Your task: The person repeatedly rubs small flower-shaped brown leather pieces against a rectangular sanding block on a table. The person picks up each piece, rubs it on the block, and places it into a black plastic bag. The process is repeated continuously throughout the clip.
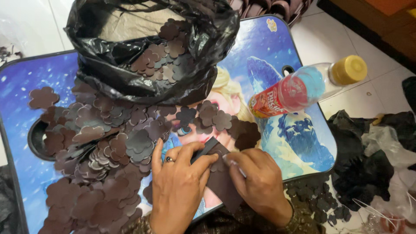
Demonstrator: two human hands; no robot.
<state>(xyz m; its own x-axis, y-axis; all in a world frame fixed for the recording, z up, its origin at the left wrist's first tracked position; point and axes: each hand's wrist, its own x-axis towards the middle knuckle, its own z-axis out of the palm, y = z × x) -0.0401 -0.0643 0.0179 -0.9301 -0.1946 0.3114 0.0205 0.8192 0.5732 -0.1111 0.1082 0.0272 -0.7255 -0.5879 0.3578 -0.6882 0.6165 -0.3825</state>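
Low table [299, 143] with rounded corners and dark rim, top printed with a blue, snowy cartoon scene. Floor [329, 39] of glossy white tiles, thin grout lines, visible at upper left and right. Dark strip [368, 21] of raised edge or furniture at upper right, orange surface above it. Heap of crumpled black and pale plastic bags [377, 156] on the floor at right. Lighting even and soft, faint sheen on the tiles.

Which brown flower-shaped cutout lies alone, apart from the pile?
The brown flower-shaped leather cutout at the far left of the blue picture table; the others overlap.
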